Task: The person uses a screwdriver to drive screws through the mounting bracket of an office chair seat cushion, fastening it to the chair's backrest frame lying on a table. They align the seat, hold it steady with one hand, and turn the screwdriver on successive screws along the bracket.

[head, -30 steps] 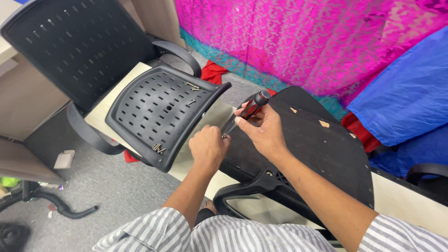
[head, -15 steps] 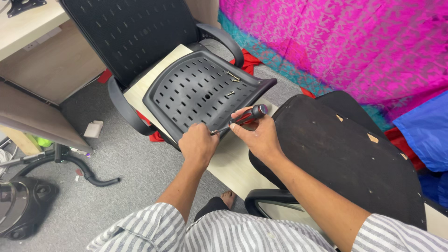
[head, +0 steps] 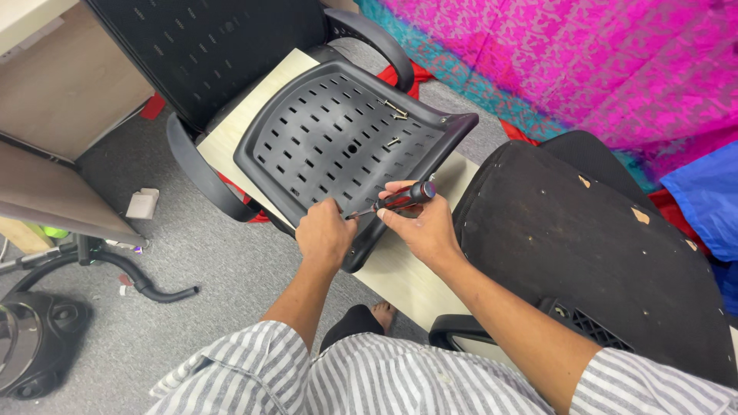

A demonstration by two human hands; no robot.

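Grey carpet, pink cloth behind. Screwdriver in right hand's pinch, tip down-left (axis diagonal); left hand curled on shell.

Bright, even indoor light, soft shadows, sharp focus throughout.

Head camera, looking steeply down, seemingly close

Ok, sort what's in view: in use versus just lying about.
In use: screwdriver in right hand; perforated panel under left hand; loose screws on it.
Lying about: vacuum, hose, small box, pink cloth.
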